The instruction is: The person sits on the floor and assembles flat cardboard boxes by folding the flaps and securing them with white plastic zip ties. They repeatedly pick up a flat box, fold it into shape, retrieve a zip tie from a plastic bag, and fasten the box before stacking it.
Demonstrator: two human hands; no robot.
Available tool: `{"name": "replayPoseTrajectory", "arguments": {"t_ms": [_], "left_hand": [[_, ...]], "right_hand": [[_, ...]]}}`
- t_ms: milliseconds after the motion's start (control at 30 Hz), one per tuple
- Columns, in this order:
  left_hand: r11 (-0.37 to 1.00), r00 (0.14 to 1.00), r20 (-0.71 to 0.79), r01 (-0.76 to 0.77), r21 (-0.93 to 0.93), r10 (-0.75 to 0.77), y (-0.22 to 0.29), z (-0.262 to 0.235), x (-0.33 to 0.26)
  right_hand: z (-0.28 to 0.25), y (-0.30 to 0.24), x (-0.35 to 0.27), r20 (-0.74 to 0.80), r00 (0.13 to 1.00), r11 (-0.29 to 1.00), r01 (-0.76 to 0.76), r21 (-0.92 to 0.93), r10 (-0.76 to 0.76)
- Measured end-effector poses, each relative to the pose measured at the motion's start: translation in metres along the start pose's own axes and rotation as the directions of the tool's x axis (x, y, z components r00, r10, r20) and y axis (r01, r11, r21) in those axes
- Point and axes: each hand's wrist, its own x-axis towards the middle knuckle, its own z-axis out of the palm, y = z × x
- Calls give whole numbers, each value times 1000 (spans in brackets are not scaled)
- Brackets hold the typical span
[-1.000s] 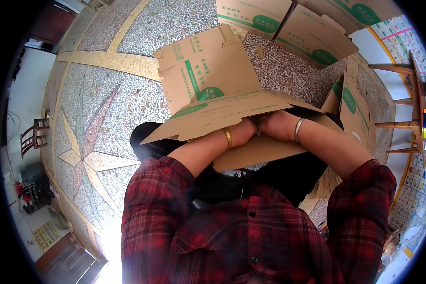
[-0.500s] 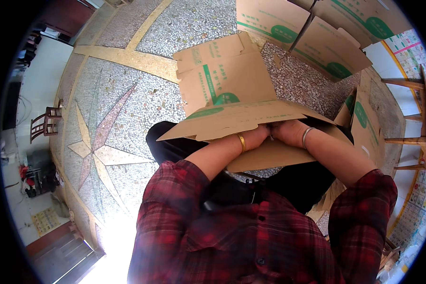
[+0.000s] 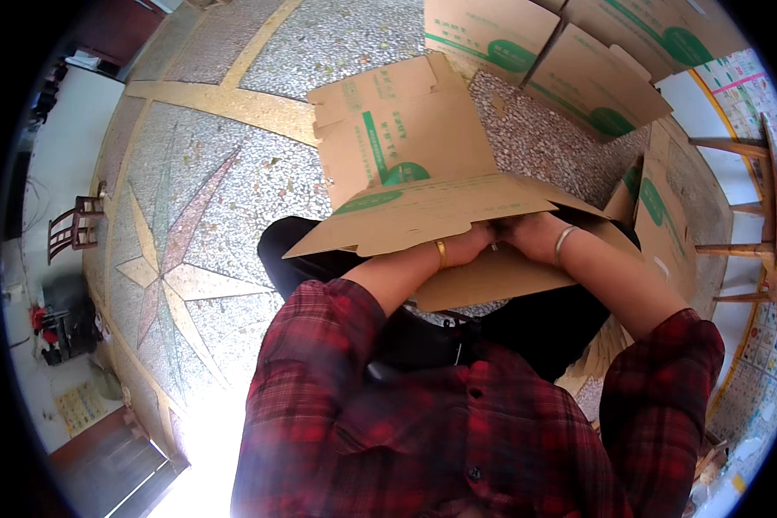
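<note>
- The cardboard box piece (image 3: 423,216) is on your lap, bent into a top panel and a lower panel, with your hands in the gap between them.
- Very little is different from a second ago: your hands stay in the same gap and the panels keep almost the same bend. The whole view has slid a bit, so your head seems to have moved. I judge that the work is at about the same point.
- Your left hand (image 3: 470,246) and right hand (image 3: 531,235) are close together, with your wrists apart. The top panel and shadow hide most of your fingertips, so I cannot tell if the grip of either hand is pinched tight or loose.
- The cardboard is thin, stiff and brown, with green print. The top panel slopes down to a pointed corner on your left. Its near edge has little steps in it.
- A flat cardboard sheet (image 3: 397,121) lies on the floor (image 3: 268,173) past your lap. I cannot tell if it joins your piece.
- The floor is speckled like tiny pebbles, with smooth yellow bands and a pointy star.
- More brown cardboard boxes (image 3: 492,34) stand at the top right.
- Your checked shirt (image 3: 492,414) looks soft, and your bracelets are shiny.
</note>
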Motion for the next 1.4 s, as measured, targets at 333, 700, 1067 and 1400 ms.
{"name": "replayPoseTrajectory", "arguments": {"t_ms": [333,700,1067,1400], "left_hand": [[1000,986,-164,10,-9,-11,3,-20,-22],[998,996,67,64,15,-65,-14,23,-10],[1000,996,89,-13,20,12,6,-15,-36],[946,978,207,68,-318,0,20,-50,-40]], "right_hand": [[-1,8,-5,309,951,938,127,-323,-22],[9,5,10,233,973,920,87,-381,5],[-75,-30,-38,336,903,963,-256,-80,268],[-77,-47,-102,-439,891,934,-55,-353,-114]]}}
